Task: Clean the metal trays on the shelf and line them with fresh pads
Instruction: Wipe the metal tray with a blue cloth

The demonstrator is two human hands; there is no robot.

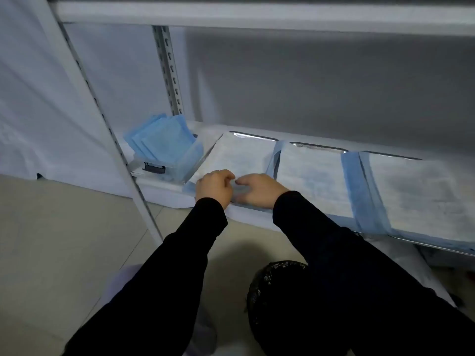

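Left hand (214, 187) pinches pad (239, 160) edge, right hand (259, 190) presses flat | two trays (320, 148) to their right lined | this tray (253, 136) looks nearly done

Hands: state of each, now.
Left hand: fingers curled at the pad's near edge; grip cannot be told.
Right hand: open, fingers resting on that pad.

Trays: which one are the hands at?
The leftmost tray, beside the box of blue pads: left hand and right hand on its front edge.
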